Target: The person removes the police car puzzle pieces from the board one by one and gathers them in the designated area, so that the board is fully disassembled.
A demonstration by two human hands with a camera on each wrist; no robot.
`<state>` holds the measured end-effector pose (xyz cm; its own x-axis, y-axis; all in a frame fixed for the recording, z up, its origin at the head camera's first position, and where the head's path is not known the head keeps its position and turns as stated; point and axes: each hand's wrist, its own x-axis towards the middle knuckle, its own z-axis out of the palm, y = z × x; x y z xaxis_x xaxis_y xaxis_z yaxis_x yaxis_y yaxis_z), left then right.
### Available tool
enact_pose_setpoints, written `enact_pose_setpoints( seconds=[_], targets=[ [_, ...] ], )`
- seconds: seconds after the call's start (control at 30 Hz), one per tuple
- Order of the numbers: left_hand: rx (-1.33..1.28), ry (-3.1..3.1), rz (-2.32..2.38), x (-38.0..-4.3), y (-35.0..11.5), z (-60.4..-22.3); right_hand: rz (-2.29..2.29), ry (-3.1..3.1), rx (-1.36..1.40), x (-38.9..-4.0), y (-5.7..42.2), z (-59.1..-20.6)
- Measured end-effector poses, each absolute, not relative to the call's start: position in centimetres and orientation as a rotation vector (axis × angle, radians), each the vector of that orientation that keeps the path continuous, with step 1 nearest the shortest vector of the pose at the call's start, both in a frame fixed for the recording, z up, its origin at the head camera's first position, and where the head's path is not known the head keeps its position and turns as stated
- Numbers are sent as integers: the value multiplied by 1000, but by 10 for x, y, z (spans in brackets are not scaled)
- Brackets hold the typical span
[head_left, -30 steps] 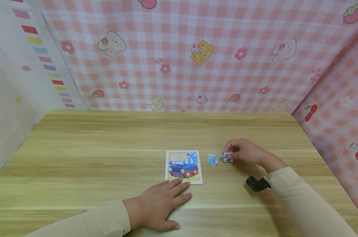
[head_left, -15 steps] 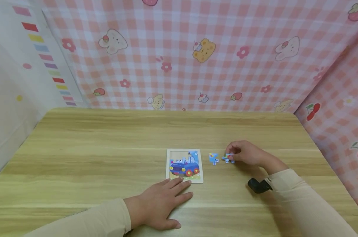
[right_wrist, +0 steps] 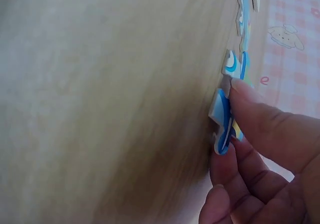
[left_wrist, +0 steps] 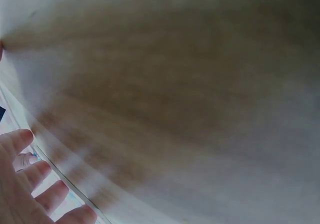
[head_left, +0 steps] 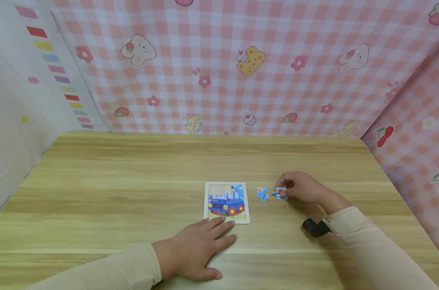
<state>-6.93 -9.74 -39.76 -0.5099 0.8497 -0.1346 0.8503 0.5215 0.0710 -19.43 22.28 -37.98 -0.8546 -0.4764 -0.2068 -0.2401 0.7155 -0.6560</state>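
A small square puzzle board [head_left: 226, 203] with a pale frame and a picture of a blue car lies on the table; bare backing shows at its upper left. My left hand [head_left: 195, 249] rests with spread, straight fingers on the board's near edge. To the right of the board lies a loose blue puzzle piece [head_left: 261, 193]. Farther right, my right hand [head_left: 302, 187] pinches another blue puzzle piece [right_wrist: 221, 116] between thumb and fingers, low over the table. Right beside it, in the right wrist view, sits a blue-and-white piece part [right_wrist: 232, 63]; I cannot tell whether it is separate.
The wood-grain table [head_left: 114, 181] reaches back to a pink checked cloth [head_left: 219, 72]. A similar cloth hangs along the right side. A black object [head_left: 315, 227] sticks out at the right sleeve's cuff.
The whole head view has shifted slightly. Both hands and the puzzle pieces stay practically in place.
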Motion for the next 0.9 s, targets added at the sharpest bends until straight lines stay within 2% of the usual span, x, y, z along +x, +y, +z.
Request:
enact_pose_setpoints(
  seconds=[0.9],
  targets=[
    [1461,2598,-7,-69,-98,-397,-788,2684,-543,-194,220,-373]
  ],
)
